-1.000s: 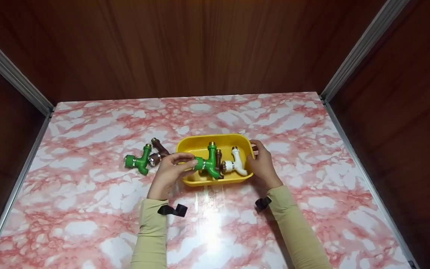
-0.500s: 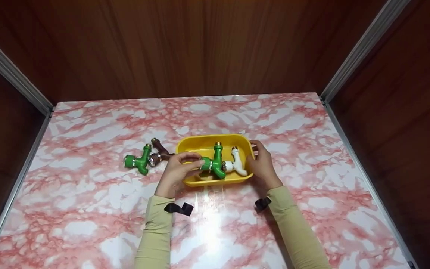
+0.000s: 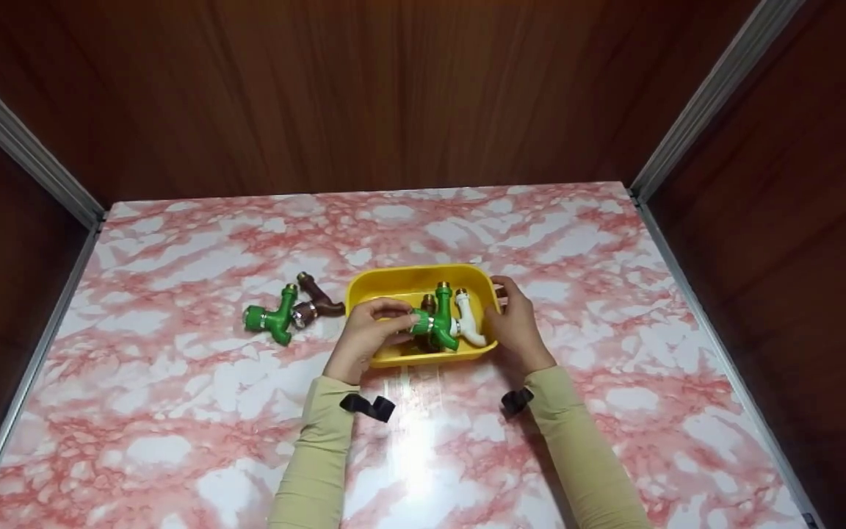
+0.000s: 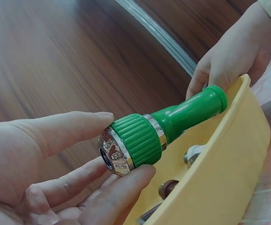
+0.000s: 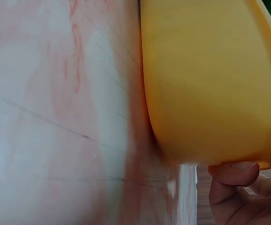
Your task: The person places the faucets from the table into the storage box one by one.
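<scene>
My left hand [image 3: 370,334] pinches a green water tap [image 3: 443,323] by its ribbed knob, thumb on one side and fingers on the other. The tap is over the yellow tub [image 3: 412,272], its threaded end pointing to the back. Beneath it in the tub show a white tap [image 3: 471,323] and part of a brown tap [image 3: 428,302]; the held tap covers much of both. My right hand [image 3: 517,327] grips the tub's right end, thumb at the inner side of the rim. The right wrist view shows fingertips [image 5: 240,174] against the tub's outer wall.
Left of the tub, a second green tap [image 3: 276,317] and another brown tap [image 3: 320,300] lie close together on the red-and-white marbled table [image 3: 173,353]. Dark wood panels [image 3: 364,95] enclose the back and both sides.
My left hand has moved right with the green tap, which now overlaps the white tap. The brown tap outside the tub is less covered by that hand. My right hand has stayed put.
</scene>
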Demonstrator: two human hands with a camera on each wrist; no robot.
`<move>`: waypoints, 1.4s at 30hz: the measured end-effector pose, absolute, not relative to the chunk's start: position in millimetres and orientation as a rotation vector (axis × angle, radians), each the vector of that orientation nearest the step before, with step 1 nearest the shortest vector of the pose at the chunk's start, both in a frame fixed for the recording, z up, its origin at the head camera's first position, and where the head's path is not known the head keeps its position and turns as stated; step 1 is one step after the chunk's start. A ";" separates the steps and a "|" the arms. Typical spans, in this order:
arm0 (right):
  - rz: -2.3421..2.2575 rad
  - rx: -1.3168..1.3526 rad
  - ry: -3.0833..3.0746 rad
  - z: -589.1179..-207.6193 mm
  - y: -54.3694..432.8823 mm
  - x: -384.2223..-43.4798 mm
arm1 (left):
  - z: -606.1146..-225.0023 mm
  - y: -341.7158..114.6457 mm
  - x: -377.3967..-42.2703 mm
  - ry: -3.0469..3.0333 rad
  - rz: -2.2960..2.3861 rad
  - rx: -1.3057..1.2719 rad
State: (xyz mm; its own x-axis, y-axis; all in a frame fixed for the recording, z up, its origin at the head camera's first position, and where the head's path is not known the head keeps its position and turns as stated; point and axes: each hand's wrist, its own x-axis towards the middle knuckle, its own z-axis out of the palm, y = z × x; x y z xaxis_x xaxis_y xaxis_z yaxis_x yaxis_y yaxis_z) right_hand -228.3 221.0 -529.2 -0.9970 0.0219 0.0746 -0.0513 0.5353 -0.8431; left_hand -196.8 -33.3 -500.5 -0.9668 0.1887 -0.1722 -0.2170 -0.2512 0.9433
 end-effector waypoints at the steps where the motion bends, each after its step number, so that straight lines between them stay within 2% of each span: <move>1: 1.479 0.028 -2.684 -529.5 221.0 -228.3 | -501.3 -32.0 -197.6 1.740 2.297 -0.034; 42: 1.480 0.006 -2.686 -529.2 219.8 -229.8 | -503.7 6.3 -212.2 1.809 2.169 -0.121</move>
